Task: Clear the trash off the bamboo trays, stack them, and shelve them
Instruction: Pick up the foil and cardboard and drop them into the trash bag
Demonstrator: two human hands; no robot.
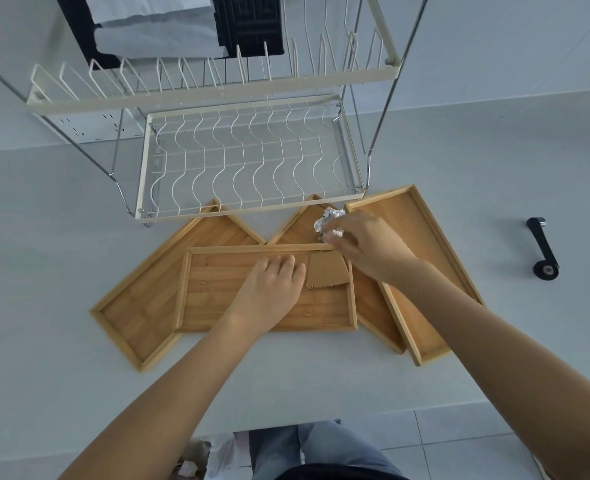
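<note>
- Your right hand (359,244) is closing its fingertips around a crumpled foil ball (328,218), gripping it just above the far rim of the middle bamboo tray (217,292).
- Your left hand (269,289) is lying palm-down on that same tray, fingers loosely curled and grasping nothing, its fingertips touching the edge of a piece of cardboard (326,270).
- The cardboard is lying flat in the tray's far right corner.
- The middle tray is resting across a left tray (137,313) and another tray (297,226) whose corner is peeking out behind; a right tray (421,237) is overlapping the pile's right side, angled.
- All four are sitting on the white counter (321,386), just in front of a wire dish rack (248,161).
- A black handle tool (543,249) is lying well apart to the right.
</note>
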